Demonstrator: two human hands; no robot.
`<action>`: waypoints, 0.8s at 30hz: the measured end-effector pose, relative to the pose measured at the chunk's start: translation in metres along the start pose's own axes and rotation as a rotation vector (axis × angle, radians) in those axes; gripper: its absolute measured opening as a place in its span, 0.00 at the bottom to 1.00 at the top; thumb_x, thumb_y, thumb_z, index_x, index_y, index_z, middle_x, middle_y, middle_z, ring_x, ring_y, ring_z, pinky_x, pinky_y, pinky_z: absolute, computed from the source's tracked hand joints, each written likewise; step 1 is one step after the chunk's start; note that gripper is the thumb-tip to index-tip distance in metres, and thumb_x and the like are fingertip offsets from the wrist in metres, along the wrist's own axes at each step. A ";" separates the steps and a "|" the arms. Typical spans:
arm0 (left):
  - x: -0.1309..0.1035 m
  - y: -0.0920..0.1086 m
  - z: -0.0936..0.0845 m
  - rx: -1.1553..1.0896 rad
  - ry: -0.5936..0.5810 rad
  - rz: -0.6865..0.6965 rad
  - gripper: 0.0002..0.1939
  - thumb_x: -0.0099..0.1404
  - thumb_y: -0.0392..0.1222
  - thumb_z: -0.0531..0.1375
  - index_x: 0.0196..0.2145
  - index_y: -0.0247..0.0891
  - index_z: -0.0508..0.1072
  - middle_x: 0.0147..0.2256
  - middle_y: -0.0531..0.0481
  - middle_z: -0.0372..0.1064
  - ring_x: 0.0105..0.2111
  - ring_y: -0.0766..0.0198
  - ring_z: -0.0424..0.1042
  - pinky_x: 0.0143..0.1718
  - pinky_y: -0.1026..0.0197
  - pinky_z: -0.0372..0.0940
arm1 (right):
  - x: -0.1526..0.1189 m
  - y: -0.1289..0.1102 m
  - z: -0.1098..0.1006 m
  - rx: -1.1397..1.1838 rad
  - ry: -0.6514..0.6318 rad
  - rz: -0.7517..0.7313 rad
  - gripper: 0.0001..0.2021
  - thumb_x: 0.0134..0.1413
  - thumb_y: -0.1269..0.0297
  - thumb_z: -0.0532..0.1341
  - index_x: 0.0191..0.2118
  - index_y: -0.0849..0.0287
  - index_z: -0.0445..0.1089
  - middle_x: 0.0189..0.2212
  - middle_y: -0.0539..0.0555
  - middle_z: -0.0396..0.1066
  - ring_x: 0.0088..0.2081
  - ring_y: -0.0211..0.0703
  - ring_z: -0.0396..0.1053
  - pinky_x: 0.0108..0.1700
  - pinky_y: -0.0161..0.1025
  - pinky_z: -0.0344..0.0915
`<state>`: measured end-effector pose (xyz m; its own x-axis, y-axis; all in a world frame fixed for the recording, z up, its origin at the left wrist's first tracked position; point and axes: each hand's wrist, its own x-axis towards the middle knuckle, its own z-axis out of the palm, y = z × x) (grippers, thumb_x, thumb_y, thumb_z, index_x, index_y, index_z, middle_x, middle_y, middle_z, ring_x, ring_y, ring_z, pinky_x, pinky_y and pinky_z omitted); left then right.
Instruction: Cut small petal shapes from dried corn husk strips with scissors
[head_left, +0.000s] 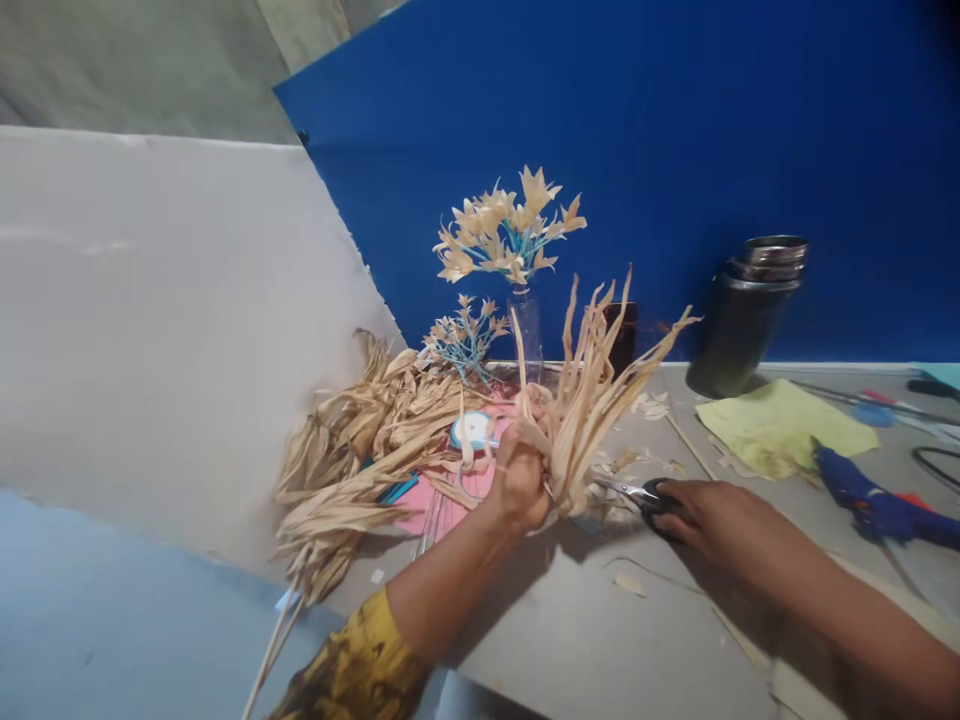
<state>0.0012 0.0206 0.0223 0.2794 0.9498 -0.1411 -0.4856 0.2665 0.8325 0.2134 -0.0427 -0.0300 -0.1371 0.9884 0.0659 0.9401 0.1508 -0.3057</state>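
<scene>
My left hand (519, 482) is closed round the base of a bundle of dried husk strips (600, 390), whose long tips fan upward and to the right. In my right hand (694, 515) are scissors (634, 491) with black handles; their blades point left and reach the lower right side of the bundle. A large heap of dried husks (390, 430) lies left of my left hand, partly over a pink sheet (435, 500). Just behind the hand is a white and blue round item (472, 430).
Husk flowers (510, 225) stand in a clear bottle (525, 330) at the back, beside a smaller bunch (465, 335). To the right are a dark flask (742, 320), a yellow cloth (784, 425) and a blue glue gun (874, 500). Husk scraps (630, 583) dot the table (585, 640).
</scene>
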 end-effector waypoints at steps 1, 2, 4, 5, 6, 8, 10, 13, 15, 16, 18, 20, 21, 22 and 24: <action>0.001 -0.001 0.001 -0.009 0.013 0.007 0.17 0.51 0.47 0.66 0.20 0.39 0.60 0.14 0.59 0.51 0.14 0.72 0.50 0.16 0.67 0.49 | -0.002 -0.004 -0.001 -0.034 -0.042 -0.006 0.07 0.61 0.63 0.60 0.35 0.55 0.75 0.30 0.55 0.79 0.34 0.52 0.77 0.31 0.38 0.61; 0.003 -0.003 0.003 -0.014 0.034 0.021 0.17 0.51 0.47 0.66 0.21 0.39 0.61 0.14 0.60 0.50 0.14 0.74 0.48 0.16 0.68 0.47 | -0.003 -0.009 -0.004 -0.065 -0.072 -0.005 0.08 0.62 0.64 0.58 0.36 0.56 0.74 0.32 0.57 0.79 0.35 0.53 0.77 0.32 0.39 0.61; 0.005 -0.007 0.006 -0.006 0.083 0.061 0.15 0.52 0.46 0.66 0.23 0.38 0.63 0.14 0.62 0.49 0.14 0.75 0.46 0.16 0.69 0.44 | -0.004 -0.015 -0.009 -0.108 -0.108 0.004 0.08 0.64 0.65 0.57 0.37 0.57 0.74 0.35 0.59 0.80 0.37 0.55 0.77 0.33 0.40 0.60; 0.006 -0.009 0.009 0.009 0.103 0.090 0.15 0.53 0.46 0.67 0.25 0.38 0.65 0.15 0.62 0.50 0.14 0.75 0.47 0.16 0.69 0.44 | -0.004 -0.018 -0.012 -0.115 -0.120 0.003 0.08 0.64 0.65 0.57 0.38 0.57 0.74 0.36 0.59 0.80 0.38 0.56 0.77 0.34 0.40 0.60; 0.006 -0.010 0.012 0.032 0.116 0.119 0.15 0.55 0.47 0.67 0.26 0.37 0.66 0.15 0.61 0.51 0.14 0.75 0.48 0.16 0.69 0.44 | -0.004 -0.020 -0.015 -0.113 -0.133 0.001 0.08 0.64 0.66 0.57 0.38 0.57 0.74 0.36 0.59 0.80 0.38 0.55 0.77 0.34 0.39 0.59; 0.005 -0.013 0.018 0.082 0.117 0.169 0.17 0.58 0.54 0.66 0.29 0.37 0.68 0.17 0.61 0.54 0.15 0.75 0.50 0.16 0.70 0.44 | -0.003 -0.023 -0.019 -0.098 -0.145 0.013 0.09 0.63 0.68 0.57 0.35 0.57 0.75 0.34 0.58 0.80 0.36 0.53 0.76 0.32 0.38 0.58; 0.004 -0.015 0.025 0.122 0.113 0.213 0.21 0.58 0.60 0.64 0.30 0.37 0.69 0.17 0.60 0.55 0.15 0.75 0.50 0.17 0.70 0.45 | -0.003 -0.025 -0.020 -0.078 -0.140 0.040 0.11 0.61 0.71 0.57 0.30 0.57 0.74 0.29 0.57 0.78 0.32 0.48 0.75 0.30 0.37 0.55; 0.003 -0.014 0.034 0.113 0.129 0.215 0.24 0.58 0.63 0.63 0.29 0.36 0.68 0.17 0.60 0.55 0.15 0.75 0.50 0.16 0.70 0.45 | -0.002 -0.025 -0.020 -0.063 -0.115 0.075 0.12 0.56 0.76 0.56 0.26 0.59 0.73 0.27 0.58 0.76 0.29 0.47 0.73 0.28 0.37 0.54; 0.005 -0.011 0.038 0.072 0.152 0.191 0.24 0.59 0.63 0.63 0.28 0.37 0.68 0.17 0.60 0.55 0.15 0.75 0.51 0.16 0.70 0.46 | -0.001 -0.023 -0.019 -0.063 -0.096 0.090 0.11 0.53 0.78 0.56 0.26 0.61 0.73 0.31 0.62 0.77 0.31 0.49 0.74 0.30 0.38 0.56; 0.006 -0.010 0.040 0.046 0.159 0.176 0.23 0.59 0.62 0.63 0.29 0.37 0.67 0.17 0.60 0.55 0.15 0.75 0.51 0.17 0.70 0.47 | -0.001 -0.022 -0.019 -0.072 -0.087 0.098 0.11 0.52 0.78 0.56 0.28 0.62 0.74 0.34 0.64 0.77 0.33 0.51 0.75 0.31 0.39 0.58; 0.008 -0.010 0.043 0.003 0.166 0.159 0.22 0.59 0.61 0.63 0.29 0.37 0.67 0.17 0.60 0.56 0.15 0.74 0.52 0.17 0.69 0.47 | -0.001 -0.020 -0.021 -0.001 -0.045 0.090 0.08 0.53 0.75 0.58 0.34 0.62 0.76 0.41 0.65 0.76 0.38 0.53 0.75 0.36 0.41 0.62; 0.006 -0.017 0.045 -0.001 0.171 0.151 0.22 0.59 0.61 0.63 0.28 0.38 0.67 0.17 0.60 0.56 0.15 0.74 0.52 0.17 0.69 0.47 | -0.001 -0.023 -0.023 0.342 0.008 0.013 0.14 0.52 0.67 0.64 0.46 0.59 0.74 0.45 0.63 0.76 0.43 0.55 0.74 0.41 0.43 0.66; 0.004 -0.024 0.046 0.015 0.168 0.140 0.23 0.59 0.61 0.63 0.27 0.38 0.66 0.17 0.60 0.56 0.15 0.74 0.52 0.17 0.69 0.47 | -0.001 -0.026 -0.024 0.612 0.031 -0.035 0.20 0.49 0.63 0.67 0.50 0.58 0.72 0.47 0.61 0.75 0.45 0.55 0.74 0.43 0.45 0.67; 0.001 -0.032 0.047 0.037 0.164 0.124 0.23 0.59 0.62 0.63 0.26 0.37 0.66 0.17 0.60 0.56 0.15 0.74 0.53 0.18 0.68 0.48 | -0.002 -0.030 -0.024 0.909 0.050 -0.069 0.26 0.45 0.60 0.70 0.53 0.56 0.70 0.47 0.59 0.76 0.46 0.55 0.73 0.44 0.45 0.68; -0.004 -0.050 0.050 0.067 0.119 0.061 0.25 0.59 0.62 0.63 0.24 0.37 0.64 0.17 0.59 0.56 0.16 0.73 0.54 0.19 0.68 0.49 | -0.003 -0.039 -0.026 1.372 0.096 0.007 0.28 0.41 0.56 0.73 0.50 0.54 0.71 0.43 0.56 0.77 0.43 0.54 0.74 0.44 0.46 0.70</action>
<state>0.0652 -0.0050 0.0082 0.1492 0.9776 -0.1486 -0.4416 0.2003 0.8746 0.1853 -0.0525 0.0059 -0.0594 0.9923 0.1084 -0.1267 0.1002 -0.9869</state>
